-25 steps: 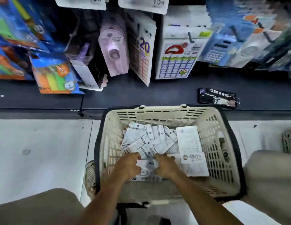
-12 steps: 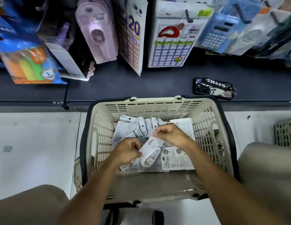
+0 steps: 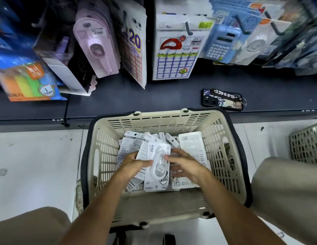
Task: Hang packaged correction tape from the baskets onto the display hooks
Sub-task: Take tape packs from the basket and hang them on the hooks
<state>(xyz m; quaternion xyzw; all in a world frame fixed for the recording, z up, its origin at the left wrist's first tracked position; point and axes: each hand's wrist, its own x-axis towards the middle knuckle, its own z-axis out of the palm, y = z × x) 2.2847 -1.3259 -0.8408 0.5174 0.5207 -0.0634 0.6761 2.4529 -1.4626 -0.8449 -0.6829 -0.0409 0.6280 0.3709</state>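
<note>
Correction tape pack (image 3: 156, 163) in left grip (image 3: 134, 162), above basket (image 3: 223, 131).

"20" on hanging pack (image 3: 134, 41); "3396815" on key tag (image 3: 225, 95)

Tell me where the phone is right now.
Head view: the phone lies flat on the dark shelf ledge, just beyond the basket's far right corner.

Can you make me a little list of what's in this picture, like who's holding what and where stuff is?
left hand: grips a stack of white correction tape packs
right hand: fingers spread, touching the stack's right side
basket: cream plastic, on the floor, more packs lying inside
second basket: at the right edge
shelf ledge: dark, with a phone lying on it
hooks above: pink tape dispensers, label sheets, blue calculators
</note>
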